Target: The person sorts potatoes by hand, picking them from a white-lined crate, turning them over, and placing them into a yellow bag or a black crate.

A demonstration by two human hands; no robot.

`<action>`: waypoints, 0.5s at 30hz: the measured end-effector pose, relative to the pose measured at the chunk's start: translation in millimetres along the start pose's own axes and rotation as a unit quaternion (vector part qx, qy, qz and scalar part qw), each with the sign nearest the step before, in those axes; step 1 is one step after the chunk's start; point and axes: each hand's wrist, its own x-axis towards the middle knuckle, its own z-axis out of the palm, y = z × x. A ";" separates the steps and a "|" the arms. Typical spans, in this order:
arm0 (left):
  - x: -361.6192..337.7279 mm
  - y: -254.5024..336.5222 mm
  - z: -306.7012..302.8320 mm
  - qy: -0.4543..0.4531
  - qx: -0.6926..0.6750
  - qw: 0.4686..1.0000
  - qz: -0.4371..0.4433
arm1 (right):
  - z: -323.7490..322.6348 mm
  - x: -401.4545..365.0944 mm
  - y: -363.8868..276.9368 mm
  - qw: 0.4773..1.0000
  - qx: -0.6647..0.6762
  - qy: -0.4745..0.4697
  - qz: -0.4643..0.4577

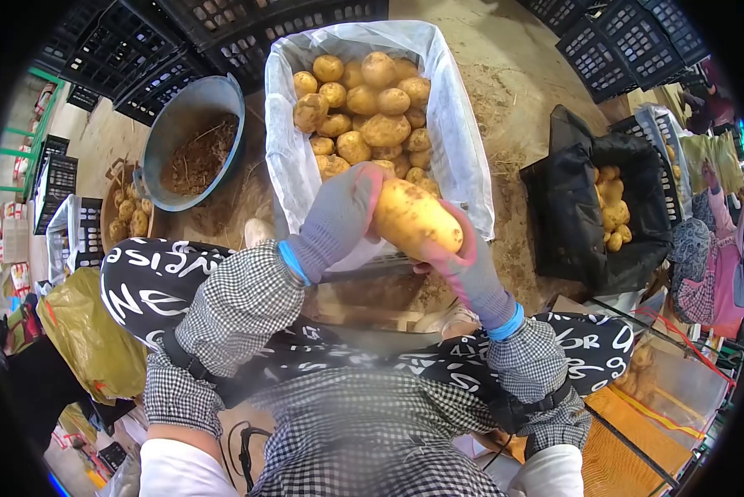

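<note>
Both hands wear knit gloves and share one big potato [415, 219], held in the air over the near edge of a white-lined crate [463, 153]; the potato slants, its higher end toward the left hand [339, 217], its lower end toward the right hand [469, 277]; the left fingers [353, 195] are curled closed over the higher end, capping it, with the palm against its side; the right hand cups the lower end from beneath, its pink fingertips [469, 242] bent up round the tip, so the middle of the potato shows bare between the two grips; the crate stands on the dirt floor in front of the knees and is filled with a heap [372, 116] of more potatoes; just beside its left edge sits a blue basin [173, 124] holding soil and straw; to the right, apart from the crate, a black bag [566, 199] lies open with a few potatoes inside; empty black crates [223, 29] are stacked along the far edge of the floor; another person [715, 257] crouches at the far right.
</note>
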 end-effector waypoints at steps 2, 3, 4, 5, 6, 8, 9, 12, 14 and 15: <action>-1.4 10.0 -0.2 0.008 -0.010 1.000 -0.004 | 3.9 -1.9 -11.3 0.999 0.040 0.007 -0.005; -2.6 12.2 -0.3 0.005 0.000 1.000 0.002 | 2.7 -1.8 -11.0 0.999 0.045 -0.002 -0.008; -3.5 13.2 -0.4 0.003 0.010 1.000 0.009 | 0.6 -1.6 -10.0 0.999 0.049 -0.010 -0.009; -4.1 13.4 -1.3 -0.005 0.014 1.000 0.010 | -1.1 -1.8 -8.6 0.998 0.053 -0.020 -0.010; -4.6 13.5 -2.7 -0.011 0.018 1.000 0.011 | -2.6 -1.8 -6.9 0.998 0.055 -0.023 -0.009; -5.6 15.1 -3.8 -0.022 0.016 0.999 0.017 | -4.7 -1.2 -4.1 0.998 0.061 -0.031 -0.006; -6.3 16.4 -3.4 -0.027 0.010 0.999 0.021 | -5.2 -1.5 -4.2 0.997 0.071 -0.033 0.005; -5.8 12.5 -1.9 -0.038 -0.010 0.998 0.044 | -6.0 -2.3 -6.0 0.994 0.098 -0.036 0.032; -5.7 9.9 -2.0 -0.040 -0.015 0.998 0.049 | -5.3 -3.1 -8.5 0.992 0.110 -0.038 0.044; -5.2 9.8 -2.3 -0.041 -0.013 0.998 0.046 | -4.5 -3.3 -8.9 0.992 0.113 -0.033 0.048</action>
